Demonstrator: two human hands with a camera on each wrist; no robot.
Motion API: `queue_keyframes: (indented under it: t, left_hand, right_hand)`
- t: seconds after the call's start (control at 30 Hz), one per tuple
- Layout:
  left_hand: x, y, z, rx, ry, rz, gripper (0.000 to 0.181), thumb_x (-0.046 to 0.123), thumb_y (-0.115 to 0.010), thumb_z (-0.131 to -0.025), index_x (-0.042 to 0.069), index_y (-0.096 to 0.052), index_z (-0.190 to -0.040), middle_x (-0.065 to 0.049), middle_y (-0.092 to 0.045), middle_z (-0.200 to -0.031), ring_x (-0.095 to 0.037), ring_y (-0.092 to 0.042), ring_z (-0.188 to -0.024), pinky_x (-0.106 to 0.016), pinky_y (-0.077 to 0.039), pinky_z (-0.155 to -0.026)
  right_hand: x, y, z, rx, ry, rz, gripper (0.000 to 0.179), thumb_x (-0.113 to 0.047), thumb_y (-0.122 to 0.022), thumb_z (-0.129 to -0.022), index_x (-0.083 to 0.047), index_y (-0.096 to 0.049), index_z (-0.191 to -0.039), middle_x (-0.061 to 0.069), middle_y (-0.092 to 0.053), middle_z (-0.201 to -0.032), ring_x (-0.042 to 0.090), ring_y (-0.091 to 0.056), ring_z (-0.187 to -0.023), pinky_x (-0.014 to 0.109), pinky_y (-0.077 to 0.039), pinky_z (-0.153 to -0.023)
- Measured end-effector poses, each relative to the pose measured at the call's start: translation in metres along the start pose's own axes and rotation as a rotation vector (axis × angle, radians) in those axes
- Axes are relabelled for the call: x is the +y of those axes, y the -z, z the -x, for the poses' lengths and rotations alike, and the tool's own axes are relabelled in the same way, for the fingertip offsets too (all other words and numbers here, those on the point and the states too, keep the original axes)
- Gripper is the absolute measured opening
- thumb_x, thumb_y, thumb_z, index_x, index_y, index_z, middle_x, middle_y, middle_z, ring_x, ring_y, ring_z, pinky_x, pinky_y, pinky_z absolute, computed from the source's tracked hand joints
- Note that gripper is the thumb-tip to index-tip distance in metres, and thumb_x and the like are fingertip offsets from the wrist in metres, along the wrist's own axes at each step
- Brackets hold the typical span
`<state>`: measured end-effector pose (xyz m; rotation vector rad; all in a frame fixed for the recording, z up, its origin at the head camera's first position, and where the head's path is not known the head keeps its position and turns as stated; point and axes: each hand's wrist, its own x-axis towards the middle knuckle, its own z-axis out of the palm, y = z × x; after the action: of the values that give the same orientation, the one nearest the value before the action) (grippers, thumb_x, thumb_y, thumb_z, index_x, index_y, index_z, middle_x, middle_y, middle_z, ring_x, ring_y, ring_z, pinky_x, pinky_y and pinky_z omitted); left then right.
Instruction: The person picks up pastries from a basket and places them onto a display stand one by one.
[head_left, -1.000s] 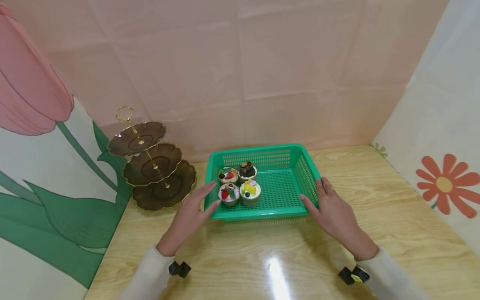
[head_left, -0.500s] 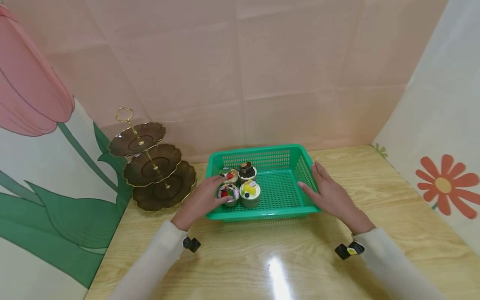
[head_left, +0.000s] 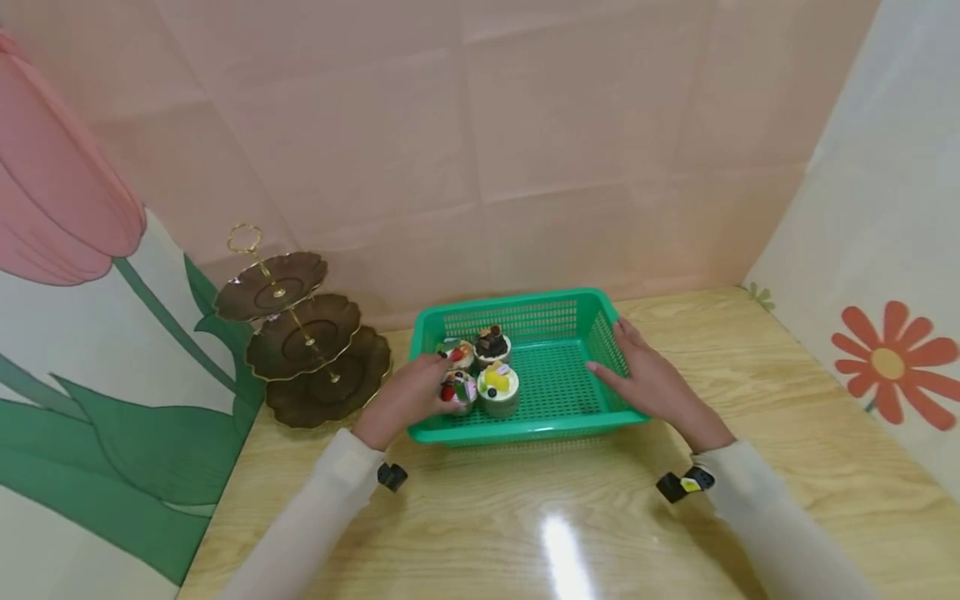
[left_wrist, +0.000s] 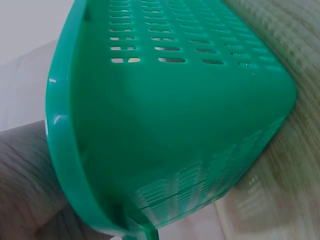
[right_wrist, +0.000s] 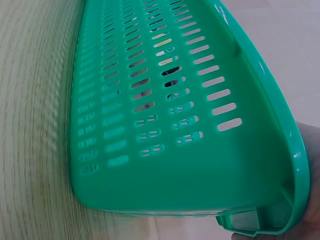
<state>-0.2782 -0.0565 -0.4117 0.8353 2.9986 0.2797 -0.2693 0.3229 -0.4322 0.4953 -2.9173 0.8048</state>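
In the head view my left hand (head_left: 401,400) reaches over the left front corner of a green plastic basket (head_left: 528,429). Its thumb and fingers pinch a cupcake with pink cream and a strawberry (head_left: 465,390), partly hidden by the hand. Beside it in the basket stand a yellow-fruit cupcake (head_left: 498,392), a chocolate-topped cupcake (head_left: 492,346) and one with red fruit (head_left: 462,356). My right hand (head_left: 652,379) lies at the basket's right rim, fingers straight along the outside, thumb pointing inward. Both wrist views mostly show the basket's slotted outer wall (left_wrist: 165,105).
A three-tier brown cake stand (head_left: 307,337) with gold edges and a ring handle stands left of the basket. Everything rests on a wooden table (head_left: 480,517). Behind is a pink backdrop (head_left: 525,150), with flower-printed panels at both sides.
My left hand has moved right, from the basket's left edge in over the pink-cream cupcake, and its fingers have closed around it. My right hand has shifted slightly up and left along the rim.
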Motion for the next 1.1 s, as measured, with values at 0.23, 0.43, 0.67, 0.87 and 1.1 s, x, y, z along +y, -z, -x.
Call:
queue_keyframes:
  t: [0.23, 0.43, 0.67, 0.87, 1.1]
  left_hand:
    - [-0.004, -0.012, -0.001, 0.000, -0.079, -0.059, 0.087, 0.045, -0.087, -0.079, 0.001, -0.051, -0.144, 0.004, -0.051, -0.068, -0.010, -0.046, -0.059, -0.029, -0.042, -0.055]
    - [0.000, -0.015, 0.003, -0.007, -0.065, -0.077, 0.086, 0.044, -0.088, -0.077, 0.001, -0.050, -0.142, 0.001, -0.058, -0.076, -0.014, -0.054, -0.066, -0.032, -0.050, -0.062]
    - [0.002, -0.012, 0.001, 0.017, -0.084, -0.036, 0.073, 0.033, -0.091, -0.077, 0.001, -0.052, -0.129, -0.002, -0.059, -0.082, -0.017, -0.057, -0.069, -0.035, -0.052, -0.066]
    - [0.002, -0.010, -0.002, 0.035, -0.114, -0.019, 0.067, 0.028, -0.090, -0.079, 0.003, -0.051, -0.128, -0.004, -0.059, -0.087, -0.019, -0.057, -0.073, -0.037, -0.052, -0.068]
    - [0.005, -0.012, -0.002, 0.014, -0.061, -0.097, 0.071, 0.033, -0.090, -0.077, -0.002, -0.056, -0.128, -0.012, -0.066, -0.104, -0.026, -0.065, -0.092, -0.039, -0.056, -0.080]
  right_hand:
    - [-0.003, -0.004, 0.002, -0.015, -0.009, 0.000, 0.095, -0.054, -0.053, -0.102, 0.014, -0.012, -0.155, 0.029, -0.003, -0.165, 0.054, -0.019, -0.146, 0.067, -0.029, -0.110]
    - [-0.001, -0.010, 0.005, -0.022, -0.017, 0.009, 0.095, -0.056, -0.051, -0.102, 0.013, -0.012, -0.155, 0.028, -0.003, -0.165, 0.053, -0.021, -0.146, 0.067, -0.031, -0.110]
    - [-0.001, -0.006, 0.001, -0.012, -0.006, 0.027, 0.095, -0.057, -0.050, -0.103, 0.013, -0.013, -0.155, 0.028, -0.002, -0.165, 0.054, -0.023, -0.145, 0.067, -0.032, -0.108]
    - [-0.001, -0.001, 0.000, -0.012, -0.015, 0.028, 0.095, -0.057, -0.049, -0.103, 0.013, -0.011, -0.155, 0.027, -0.001, -0.166, 0.053, -0.020, -0.146, 0.067, -0.030, -0.109]
    - [-0.002, 0.000, 0.001, -0.009, -0.011, 0.028, 0.095, -0.056, -0.049, -0.103, 0.013, -0.011, -0.155, 0.028, -0.001, -0.165, 0.055, -0.021, -0.145, 0.068, -0.030, -0.108]
